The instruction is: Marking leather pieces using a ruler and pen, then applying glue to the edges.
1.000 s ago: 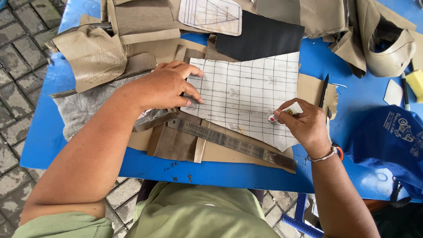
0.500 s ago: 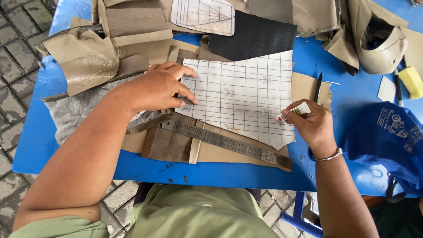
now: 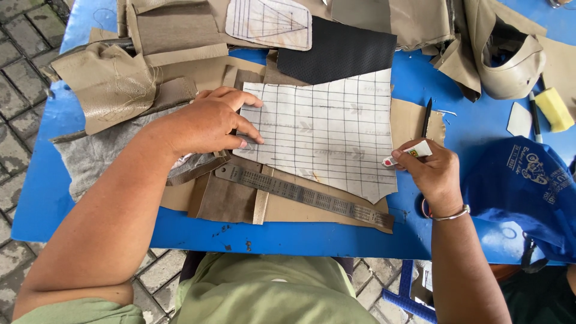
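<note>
**Gridded pattern piece held flat, marker at its right edge**

The white pattern sheet with a drawn grid [image 3: 327, 129] lies near the middle of the blue table [image 3: 420, 234], on top of tan leather offcuts [image 3: 300, 207]. Its lower right corner ends in a rough point; the top edge overlaps a black textured panel [image 3: 336, 51].

Left hand [image 3: 207, 123] — fingers spread and pressing down on the sheet's left edge, palm on the leather beside it. Not gripping anything, just pinning.

Right hand [image 3: 435, 174] — closed around a small white marking stick with a red tip [image 3: 408, 154], tip touching or just off the sheet's right edge; contact cannot be made out for certain.

A steel ruler [image 3: 303, 195] lies slanted below the sheet, partly across the offcuts, untouched. A black pen [image 3: 426, 117] rests just above the right hand. Further out: a yellow sponge [image 3: 553, 109] at the right, a blue bag [image 3: 528, 192] beside the right wrist, a second gridded piece [image 3: 270, 23] at the top.

Judgement on technique: the line will stay true only if the sheet does not creep, so the pinning hand should sit closer to the marking point. Tip held steep, light pressure — leather beneath is uneven and could make the mark wander.
</note>
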